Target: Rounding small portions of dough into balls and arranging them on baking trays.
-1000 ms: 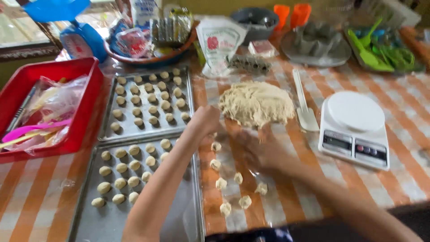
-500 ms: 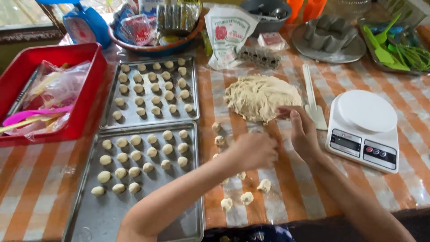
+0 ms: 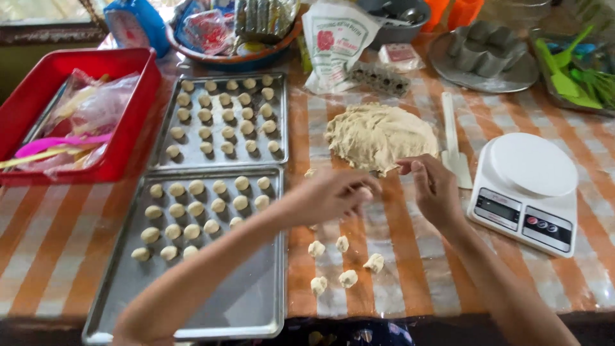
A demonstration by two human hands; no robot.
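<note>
My left hand (image 3: 333, 193) hovers over the striped tablecloth just right of the near baking tray (image 3: 211, 298). Its fingers are curled around what looks like a small dough piece. My right hand (image 3: 434, 189) pinches the near edge of the big flattened dough mass (image 3: 378, 134). Several small torn dough bits (image 3: 346, 277) lie on the cloth below both hands. The near tray holds rows of rolled dough balls (image 3: 192, 208) in its far half. The far tray (image 3: 285, 118) is filled with balls.
A white digital scale (image 3: 528, 186) stands at the right, with a white scraper (image 3: 451, 138) beside the dough. A red basket (image 3: 131, 109) of utensils is at the left. A flour bag (image 3: 336, 38), a bowl of packets (image 3: 237, 32), metal moulds (image 3: 487, 54) and green tools (image 3: 576, 74) line the back.
My right hand has gone from over the loose bits up to the dough mass's near edge. My left hand has come back from the dough and stays curled beside the near tray.
</note>
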